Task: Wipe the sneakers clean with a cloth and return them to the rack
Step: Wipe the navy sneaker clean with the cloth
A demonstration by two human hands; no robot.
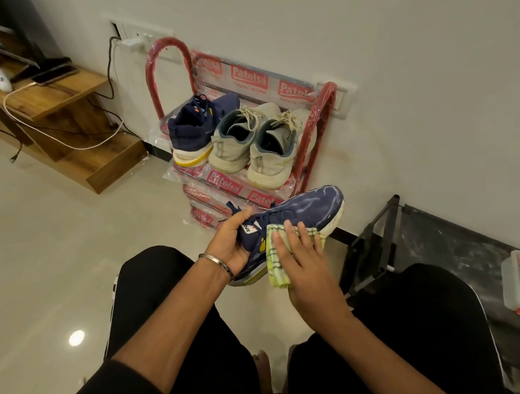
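A navy sneaker (286, 222) is held above the floor in front of the knees, just below the red shoe rack (243, 108). Its heel end is gripped by the left hand (231, 242), the fingers curled round the collar and the tongue. The long axis of the shoe runs from the heel at about eight o'clock up to the toe at about two o'clock, with the pale sole edge turned down and toward the right side.

A folded yellow-green cloth (277, 255) is pressed flat against the shoe's side panel by the right hand (303, 260); the fingers are laid out straight over the cloth, not curled round it. The toe is therefore found at roughly two o'clock from the right hand, and pale smears are seen on the toe cap. The next stroke is judged to run along the long axis toward the toe, with the right hand the nearer one for it.

On the top shelf of the rack, the matching navy sneaker (196, 128) is set at the left and a pair of beige sneakers (250, 140) beside it.
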